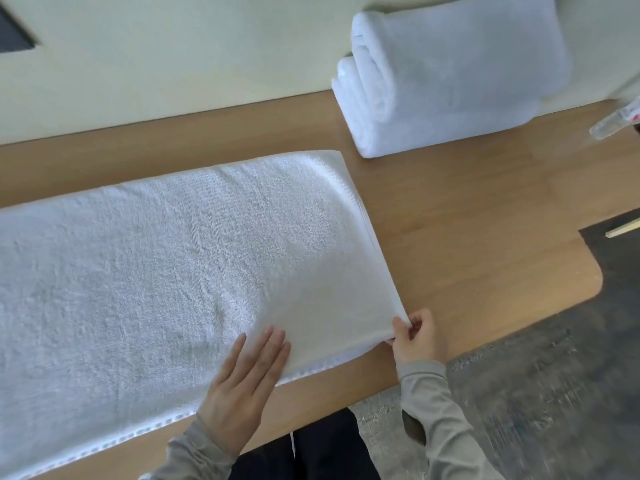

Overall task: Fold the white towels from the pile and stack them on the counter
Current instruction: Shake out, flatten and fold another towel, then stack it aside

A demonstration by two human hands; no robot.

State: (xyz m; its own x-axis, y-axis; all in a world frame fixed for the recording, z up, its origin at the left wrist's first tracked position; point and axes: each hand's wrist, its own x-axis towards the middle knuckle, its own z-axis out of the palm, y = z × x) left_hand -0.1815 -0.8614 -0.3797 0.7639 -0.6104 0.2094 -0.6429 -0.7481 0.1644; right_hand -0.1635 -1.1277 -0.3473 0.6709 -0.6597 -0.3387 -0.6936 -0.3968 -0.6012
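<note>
You've got 2 grips in shot: 1 left grip [242, 379], 1 right grip [419, 337]. Sleeves: 2, both grey, i.e. left sleeve [194, 452] and right sleeve [436, 410].

Towels: 1 flat towel [156, 265], spread under the left grip's flat fingers, w/ its corner pinched in the right grip. Beyond the right grip there's 1 folded stack [450, 81]. Its rounded end shows approx. 2 folds, maybe 3, so you can't tell the exact no. of towels in it.

Desk [467, 220]: 1, wood-look, carrying both.

Misc., far right of the right grip: 1 clear plastic item [616, 124] w/ a red mark, cut by the edge, and 1 pale stick [623, 230] over the dark floor.
</note>
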